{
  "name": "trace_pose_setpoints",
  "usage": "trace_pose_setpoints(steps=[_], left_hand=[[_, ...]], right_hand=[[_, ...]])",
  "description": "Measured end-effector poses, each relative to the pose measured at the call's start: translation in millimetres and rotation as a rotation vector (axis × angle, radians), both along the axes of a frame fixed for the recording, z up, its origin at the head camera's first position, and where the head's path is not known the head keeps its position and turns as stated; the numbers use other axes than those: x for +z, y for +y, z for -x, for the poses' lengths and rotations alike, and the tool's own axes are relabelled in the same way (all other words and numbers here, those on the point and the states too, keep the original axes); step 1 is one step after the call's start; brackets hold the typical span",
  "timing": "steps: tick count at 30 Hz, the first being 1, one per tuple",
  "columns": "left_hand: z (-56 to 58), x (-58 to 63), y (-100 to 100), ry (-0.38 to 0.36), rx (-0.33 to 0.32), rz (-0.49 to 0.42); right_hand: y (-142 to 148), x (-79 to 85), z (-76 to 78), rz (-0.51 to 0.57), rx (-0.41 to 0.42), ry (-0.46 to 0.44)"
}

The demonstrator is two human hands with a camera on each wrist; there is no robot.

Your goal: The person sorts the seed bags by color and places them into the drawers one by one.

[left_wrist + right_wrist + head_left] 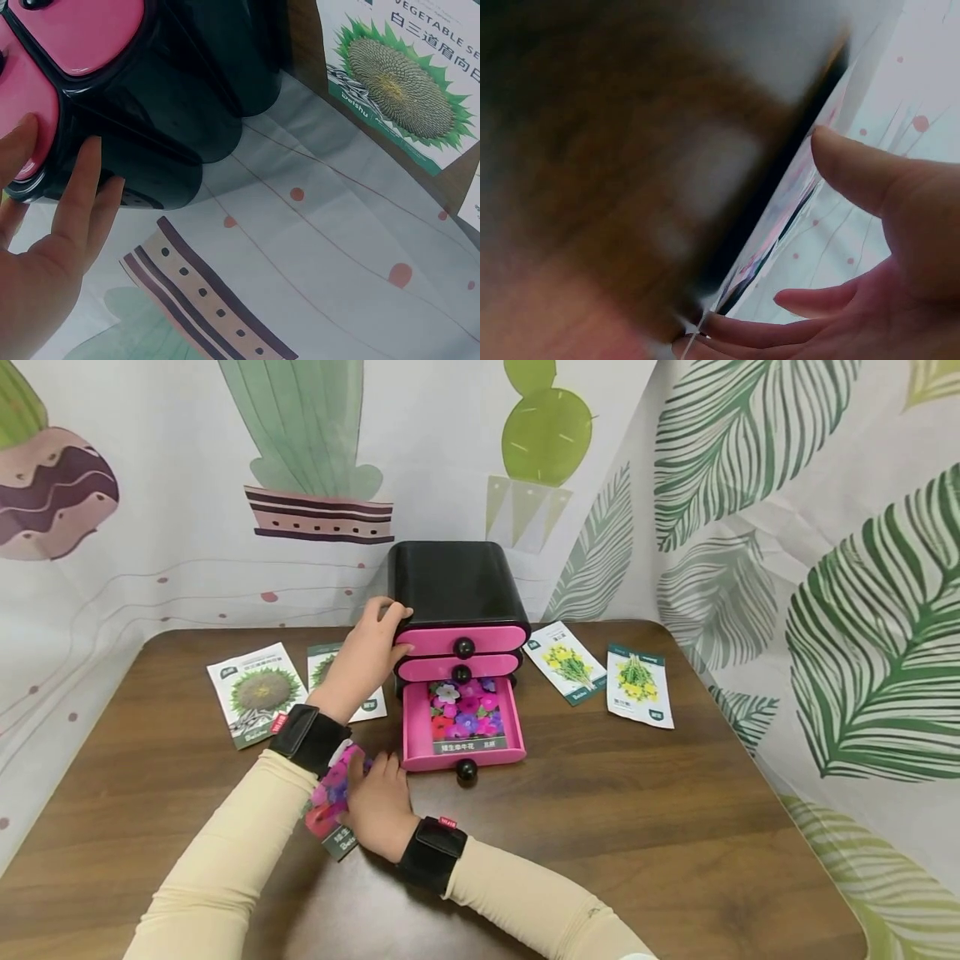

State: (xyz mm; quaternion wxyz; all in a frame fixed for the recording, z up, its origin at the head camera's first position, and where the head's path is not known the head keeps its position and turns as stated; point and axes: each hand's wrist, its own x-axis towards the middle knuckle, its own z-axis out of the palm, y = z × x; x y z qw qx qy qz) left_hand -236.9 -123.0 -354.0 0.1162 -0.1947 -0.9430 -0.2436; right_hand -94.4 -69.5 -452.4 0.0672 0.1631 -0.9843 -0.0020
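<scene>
A black cabinet (450, 583) with pink drawers stands at the table's back. Its bottom drawer (416, 735) is pulled out and holds a flower seed packet (467, 714). At the cabinet's upper left front corner, my left hand (365, 647) has fingertips on the body and a digit on the pink drawer front (26, 97). My right hand (381, 806) holds another flower seed packet (330, 806) left of the open drawer. The right wrist view shows this packet edge-on, thumb against one face, fingers at its lower end. The left forearm partly covers it in the head view.
Left of the cabinet lie a sunflower seed packet (262, 689) and a second packet (322, 653), partly behind my left arm. Two yellow-flowered packets (566, 664) lie to the right. Black round knobs (467, 770) stick out from the drawers. A patterned cloth (450, 460) hangs behind the table.
</scene>
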Motion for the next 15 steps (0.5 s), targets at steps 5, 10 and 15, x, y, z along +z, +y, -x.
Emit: trace_pose_setpoints(steps=[5, 10, 15], left_hand=[[-0.7, 0.6, 1.8, 0.004, 0.003, -0.006], [-0.9, 0.4, 2.5, 0.007, 0.011, -0.005], [-1.3, -0.3, 2.5, 0.008, 0.016, 0.003]], right_hand=[[1.5, -0.5, -4.4, -0.028, 0.012, 0.166], [3.9, 0.3, -4.7, -0.058, 0.015, 0.226], [7.2, 2.9, -3.6, -0.096, -0.003, 0.164]])
